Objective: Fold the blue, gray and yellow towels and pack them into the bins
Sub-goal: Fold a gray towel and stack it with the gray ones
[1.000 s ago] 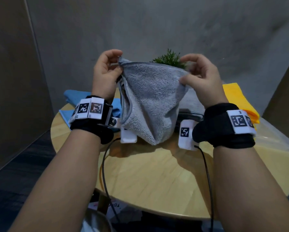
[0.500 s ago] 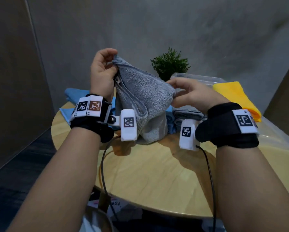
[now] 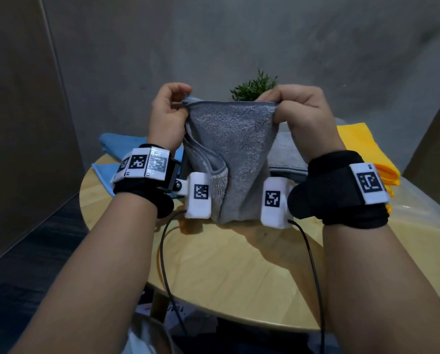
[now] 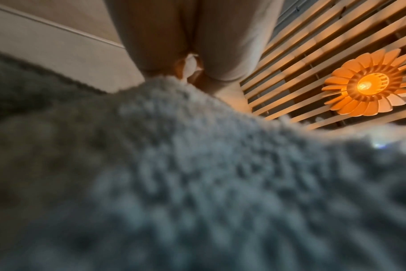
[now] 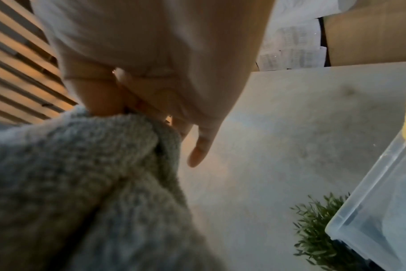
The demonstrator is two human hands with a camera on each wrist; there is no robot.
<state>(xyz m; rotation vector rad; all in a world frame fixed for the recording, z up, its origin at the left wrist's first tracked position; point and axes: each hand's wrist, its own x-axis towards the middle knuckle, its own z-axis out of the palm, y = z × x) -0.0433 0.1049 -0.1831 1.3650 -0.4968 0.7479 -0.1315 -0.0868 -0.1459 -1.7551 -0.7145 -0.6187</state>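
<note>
While gray towel is held upright above counter, top corners are pinched: left hand at left corner, right hand at right. Top edge is stretched level between grips; body hangs straight down, lower end touching counter.

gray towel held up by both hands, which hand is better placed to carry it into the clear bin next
Right, probably. The clear plastic bin sits on the right side of the round wooden table, beside the right hand. The left hand pinches the fluffy gray towel on the far side from it.
</note>
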